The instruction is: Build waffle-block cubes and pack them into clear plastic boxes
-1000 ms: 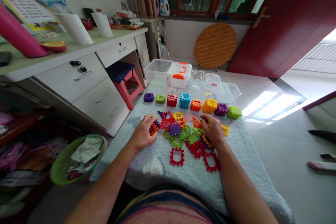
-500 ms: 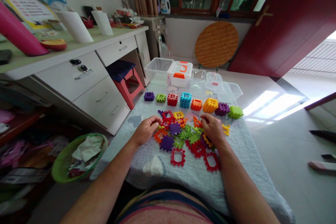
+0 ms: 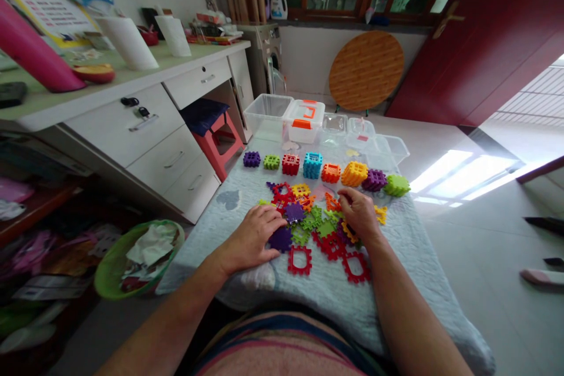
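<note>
My left hand [image 3: 255, 236] lies over the left edge of a pile of plastic interlocking pieces, thumb spread from the fingers. Its fingertips reach a purple square piece [image 3: 281, 238], partly covered by the hand. At the pile's right side, my right hand [image 3: 359, 211] has its fingers pinched at an orange triangular piece [image 3: 332, 202]. Between the hands lie a smaller-looking purple square [image 3: 294, 212], green pieces [image 3: 326, 228] and a yellow piece [image 3: 301, 190]. Two red frames, a left one [image 3: 300, 249] and a right one [image 3: 345, 264], lie nearest me.
Behind the pile runs a row of stacked pieces sorted by colour, including a blue stack [image 3: 312, 158] and a yellow stack [image 3: 354, 174]. Clear plastic boxes, one with an orange-handled lid [image 3: 304, 111], stand at the table's far end. A green basket [image 3: 103, 276] sits on the floor left.
My left hand has moved nearer me and opened from a pinch by a small yellow-green piece, which now lies at the pile's left. My right hand stays almost in place.
</note>
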`<state>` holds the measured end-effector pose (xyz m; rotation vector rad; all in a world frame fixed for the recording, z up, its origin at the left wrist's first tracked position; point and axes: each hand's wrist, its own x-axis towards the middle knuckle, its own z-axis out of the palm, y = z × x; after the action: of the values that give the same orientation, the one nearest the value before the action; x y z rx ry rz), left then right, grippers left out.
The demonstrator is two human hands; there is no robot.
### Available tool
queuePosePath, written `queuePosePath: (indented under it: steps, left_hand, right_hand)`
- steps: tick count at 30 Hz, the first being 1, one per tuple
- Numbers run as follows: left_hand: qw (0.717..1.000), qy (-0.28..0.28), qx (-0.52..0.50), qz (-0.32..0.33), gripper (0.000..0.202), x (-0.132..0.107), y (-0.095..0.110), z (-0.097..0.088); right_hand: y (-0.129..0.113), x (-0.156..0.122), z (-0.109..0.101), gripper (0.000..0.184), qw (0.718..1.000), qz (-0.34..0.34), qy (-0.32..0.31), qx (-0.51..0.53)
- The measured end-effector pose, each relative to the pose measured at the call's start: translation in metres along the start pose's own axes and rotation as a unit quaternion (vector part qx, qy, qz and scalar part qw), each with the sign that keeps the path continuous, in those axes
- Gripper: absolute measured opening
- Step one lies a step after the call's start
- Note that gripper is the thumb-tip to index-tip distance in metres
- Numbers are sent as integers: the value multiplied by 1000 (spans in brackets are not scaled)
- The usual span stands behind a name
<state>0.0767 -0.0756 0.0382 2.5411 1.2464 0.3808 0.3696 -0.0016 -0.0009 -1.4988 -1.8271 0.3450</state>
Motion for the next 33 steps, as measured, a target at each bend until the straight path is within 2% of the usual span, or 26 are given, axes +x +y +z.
queuePosePath:
  steps: [6, 14, 18, 25, 30, 33]
  left_hand:
    - [1000, 1, 28, -11, 51, 0, 9, 0]
    - [994, 101, 2, -28, 45, 10, 7, -14]
    - [988, 134, 37, -70, 46, 29, 5, -8]
    - [986, 95, 103, -93, 44, 53, 13, 10]
    - [985, 65, 118, -108, 51, 56, 14, 13]
    - [985, 54, 117, -114, 47, 58, 14, 12]
  right_hand:
    - [2, -1, 2, 24, 1000, -2, 11, 3]
    - [2, -1, 0, 24, 1000, -4, 15, 5]
    - [1, -1, -2, 23, 1000, -5, 18, 5]
    - [2, -2, -2, 23, 1000, 1, 17, 5]
    - [3, -1, -4, 23, 1000, 1, 15, 1]
    - [3, 0, -4, 24, 1000, 4, 13, -4]
